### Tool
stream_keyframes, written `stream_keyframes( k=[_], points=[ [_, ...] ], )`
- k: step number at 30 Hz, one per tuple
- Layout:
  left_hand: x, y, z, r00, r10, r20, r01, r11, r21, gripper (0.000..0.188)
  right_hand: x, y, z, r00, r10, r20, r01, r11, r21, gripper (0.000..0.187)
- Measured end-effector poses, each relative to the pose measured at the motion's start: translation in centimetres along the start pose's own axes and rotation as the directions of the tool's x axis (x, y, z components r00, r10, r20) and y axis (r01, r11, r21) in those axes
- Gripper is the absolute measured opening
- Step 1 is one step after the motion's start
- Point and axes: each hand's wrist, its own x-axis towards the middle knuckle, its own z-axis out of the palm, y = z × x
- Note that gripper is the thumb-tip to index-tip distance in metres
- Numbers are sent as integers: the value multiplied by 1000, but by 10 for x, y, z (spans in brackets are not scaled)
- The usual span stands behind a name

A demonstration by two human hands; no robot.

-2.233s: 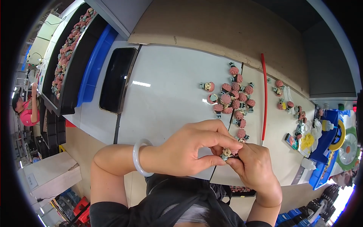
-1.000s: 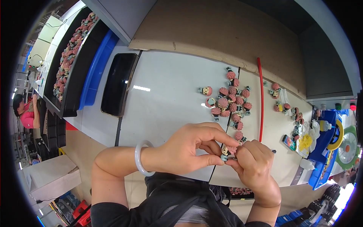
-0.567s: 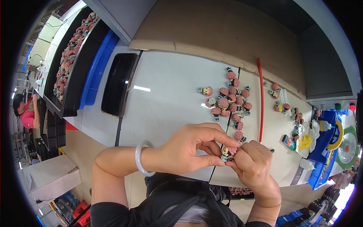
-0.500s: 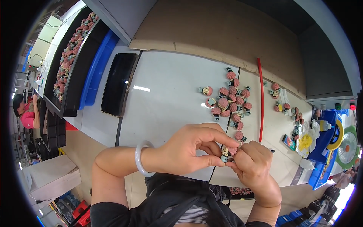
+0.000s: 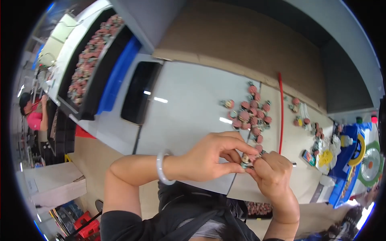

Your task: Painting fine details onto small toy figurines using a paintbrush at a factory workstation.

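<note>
My left hand (image 5: 205, 156) pinches a small figurine (image 5: 245, 160) with pink, bumpy hair and a pale blue-green lower part between thumb and fingertips. Curled tight against it is my right hand (image 5: 274, 173), its thumb close under the figurine. A slim metal tool (image 5: 294, 164) pokes out of the right fist on the far side; most of it is hidden, so its exact kind does not show. Beyond the hands, a cluster of similar figurines (image 5: 253, 113) lies loose on the white tabletop (image 5: 185, 96).
A dark phone (image 5: 140, 92) lies left, beside a black tray (image 5: 88, 60) heaped with figurines and a blue bin (image 5: 120, 76). A red strip (image 5: 281, 112) runs along the right, with more figurines (image 5: 297, 110) past it. A fan (image 5: 370, 162) stands far right; a person (image 5: 35, 114) sits far left.
The whole view has shifted and tilted slightly, so the table's contents appear lower and further right. Both hands keep their hold on the figurine, close together as before.
</note>
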Motion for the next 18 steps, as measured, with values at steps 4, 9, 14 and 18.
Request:
stream_keyframes(
  k=[4,9,14,18],
  points=[
    [-3,9,3,986,121,-112,-114,991,67,38,-14,9,4,978,97,-183,-93,995,32,37],
    [-43,88,-46,573,776,-263,40,294,955,27,-18,11,-12,926,295,-236,-254,948,190,44],
    [-92,136,-126,265,916,-303,633,72,771,32,-16,14,-20,903,330,-277,-248,924,291,35],
    [-53,104,-113,452,816,-361,410,169,896,26,-9,20,-18,866,365,-342,-264,914,307,24]
  ],
)
